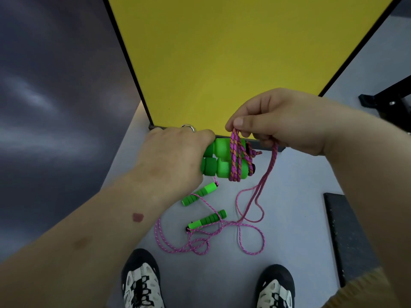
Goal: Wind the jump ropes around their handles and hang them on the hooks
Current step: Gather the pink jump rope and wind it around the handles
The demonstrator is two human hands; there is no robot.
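Mid-frame, left hand (175, 156) grips paired green handles (219, 162); right hand (278, 123) pinches pink rope (236, 156) loops. Keep turns tight, side by side. Second rope (200, 236) lies on floor (295, 196), lower centre.

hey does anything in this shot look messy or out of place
Yes. A second jump rope lies loose on the floor by the shoes, its pink cord tangled and handles apart. The left hand grips the paired green handles; the right hand pinches the cord wound around them.
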